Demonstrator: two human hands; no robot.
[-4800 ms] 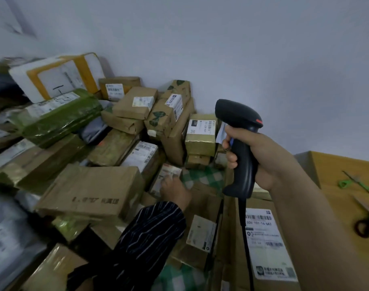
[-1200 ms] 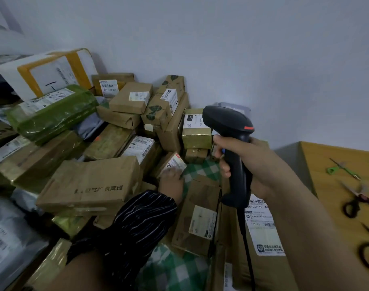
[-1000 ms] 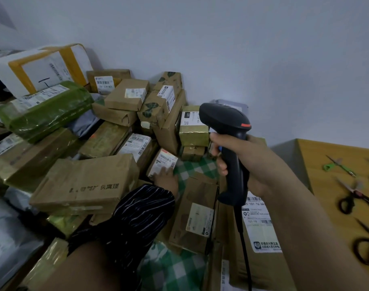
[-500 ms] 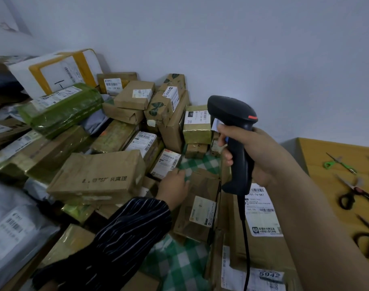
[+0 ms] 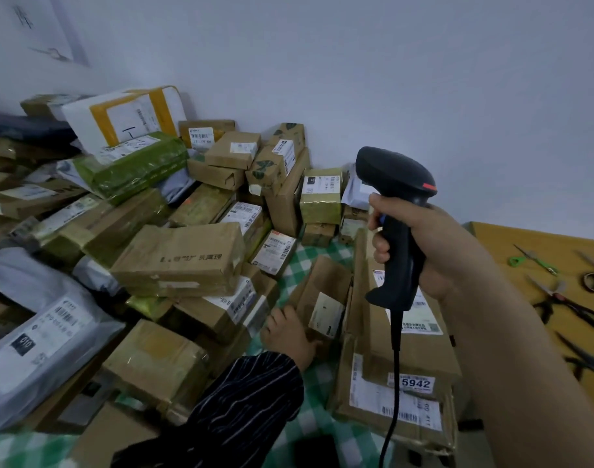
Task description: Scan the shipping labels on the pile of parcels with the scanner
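2 hands: right hand (image 5: 437, 251) clenched round scanner (image 5: 395, 228), left hand (image 5: 289, 332) grasping small box (image 5: 322, 298).

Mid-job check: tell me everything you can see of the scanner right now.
The scanner is a black pistol-grip handheld of matte plastic, with a rounded head bearing a small red mark at its rear. The right hand wraps its handle, fingers at the front, holding it upright above the parcels with the head aimed left toward the pile. A black cable drops from the base of the handle, across a taped box labelled 5942. Its scan window faces away, unseen.
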